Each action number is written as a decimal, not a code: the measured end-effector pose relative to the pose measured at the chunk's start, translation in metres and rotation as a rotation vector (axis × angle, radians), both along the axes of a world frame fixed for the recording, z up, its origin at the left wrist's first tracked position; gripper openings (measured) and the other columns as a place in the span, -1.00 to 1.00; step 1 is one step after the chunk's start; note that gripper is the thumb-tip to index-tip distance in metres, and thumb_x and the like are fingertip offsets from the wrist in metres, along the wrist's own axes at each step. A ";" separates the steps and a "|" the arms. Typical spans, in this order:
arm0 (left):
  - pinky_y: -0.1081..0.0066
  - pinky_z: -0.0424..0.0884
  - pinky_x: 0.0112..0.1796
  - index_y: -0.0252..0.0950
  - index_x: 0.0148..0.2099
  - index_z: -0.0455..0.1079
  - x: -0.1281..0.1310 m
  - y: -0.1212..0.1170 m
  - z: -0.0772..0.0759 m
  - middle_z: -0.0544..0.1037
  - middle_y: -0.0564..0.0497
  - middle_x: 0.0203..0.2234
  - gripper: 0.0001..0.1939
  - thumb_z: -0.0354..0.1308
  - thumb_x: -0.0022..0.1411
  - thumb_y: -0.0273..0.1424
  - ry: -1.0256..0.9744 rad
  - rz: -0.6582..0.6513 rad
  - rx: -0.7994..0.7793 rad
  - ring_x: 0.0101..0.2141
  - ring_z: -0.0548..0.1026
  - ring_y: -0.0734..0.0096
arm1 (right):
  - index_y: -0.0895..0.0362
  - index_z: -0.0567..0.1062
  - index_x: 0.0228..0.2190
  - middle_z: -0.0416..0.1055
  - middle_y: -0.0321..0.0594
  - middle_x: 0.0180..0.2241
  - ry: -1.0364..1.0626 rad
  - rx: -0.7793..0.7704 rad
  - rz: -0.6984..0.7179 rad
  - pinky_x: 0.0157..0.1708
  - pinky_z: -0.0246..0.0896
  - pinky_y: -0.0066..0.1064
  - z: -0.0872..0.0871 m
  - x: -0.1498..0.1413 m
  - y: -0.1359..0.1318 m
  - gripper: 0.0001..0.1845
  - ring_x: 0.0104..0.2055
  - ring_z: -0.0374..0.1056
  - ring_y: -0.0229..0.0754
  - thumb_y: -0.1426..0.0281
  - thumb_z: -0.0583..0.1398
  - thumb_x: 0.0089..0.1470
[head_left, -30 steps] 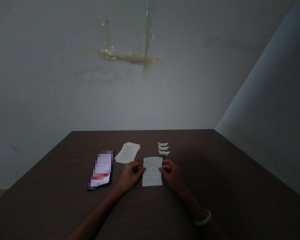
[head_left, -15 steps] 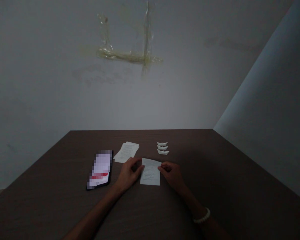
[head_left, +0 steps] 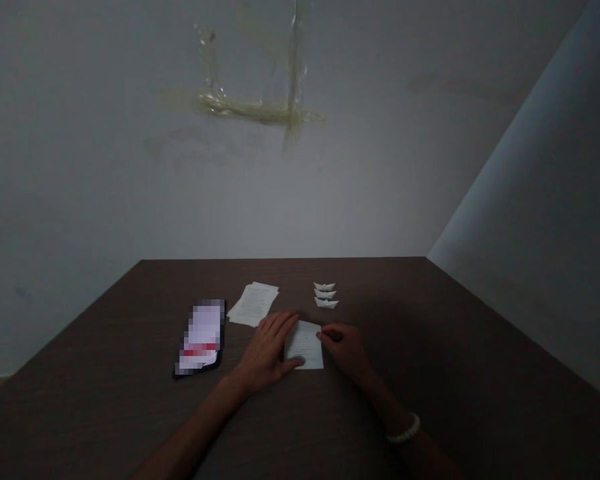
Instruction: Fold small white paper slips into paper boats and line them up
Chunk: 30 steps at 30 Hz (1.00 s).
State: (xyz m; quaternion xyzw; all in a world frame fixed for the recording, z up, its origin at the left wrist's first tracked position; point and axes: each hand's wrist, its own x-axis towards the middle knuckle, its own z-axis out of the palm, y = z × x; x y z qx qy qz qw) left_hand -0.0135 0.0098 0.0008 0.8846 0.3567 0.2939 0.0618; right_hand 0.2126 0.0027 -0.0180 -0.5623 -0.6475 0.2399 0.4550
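In front of me on the table lies a printed sheet of paper (head_left: 307, 345), its far edge partly under my left fingers. My left hand (head_left: 267, 350) rests on the sheet's left side, fingers stretched out and thumb apart near the lower left. The right edge of the sheet is pinched between thumb and fingers of my right hand (head_left: 344, 343), near its upper corner. Beyond the sheet sit three small folded paper boats (head_left: 326, 294) in a column. A stack of printed sheets (head_left: 254, 303) lies just past my left hand.
A phone (head_left: 200, 337) with a blurred lit screen lies on the left of the dark brown table (head_left: 105, 393). A pale wall (head_left: 360, 167) with strips of old tape (head_left: 250, 115) stands behind the table, and another wall surface slants down on the right.
My left hand has gone from pinching the sheet's left edge to lying spread over it. My right hand keeps its pinch on the right edge. The sheet's far edge has shifted slightly nearer.
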 end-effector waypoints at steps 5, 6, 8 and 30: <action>0.16 0.37 -0.06 -0.29 0.11 0.26 -0.004 0.007 -0.004 0.49 -0.13 -0.11 -0.63 0.09 0.29 -0.30 -0.268 0.199 -0.001 -0.10 0.43 0.17 | 0.14 0.58 -0.49 0.54 -0.21 -0.50 0.007 -0.033 0.021 -0.41 0.30 -0.38 0.003 0.000 -0.001 -0.85 -0.45 0.45 -0.13 0.32 0.26 -0.03; 0.20 0.39 -0.11 -0.28 0.01 0.33 -0.005 0.008 -0.003 0.51 -0.10 -0.19 -0.73 0.08 0.29 -0.32 -0.297 0.217 -0.009 -0.16 0.45 0.20 | 0.14 0.58 -0.49 0.54 -0.21 -0.50 0.011 -0.038 0.033 -0.42 0.29 -0.38 0.004 0.000 -0.002 -0.85 -0.45 0.45 -0.13 0.32 0.26 -0.02; 0.23 0.39 -0.15 -0.27 -0.15 0.38 -0.006 0.009 -0.001 0.53 -0.05 -0.28 -0.85 0.06 0.28 -0.34 -0.337 0.230 -0.013 -0.23 0.46 0.24 | 0.13 0.58 -0.49 0.54 -0.22 -0.49 0.007 -0.042 0.053 -0.42 0.28 -0.39 0.005 -0.001 -0.002 -0.85 -0.45 0.45 -0.14 0.32 0.25 -0.02; 0.30 0.36 -0.26 -0.28 -0.31 0.35 -0.004 0.003 0.005 0.50 0.00 -0.38 -0.88 0.02 0.29 -0.45 -0.366 0.138 0.063 -0.32 0.44 0.31 | 0.15 0.57 -0.50 0.53 -0.20 -0.51 -0.043 -0.044 0.058 -0.44 0.26 -0.43 0.003 -0.003 -0.003 -0.88 -0.47 0.43 -0.17 0.37 0.25 -0.02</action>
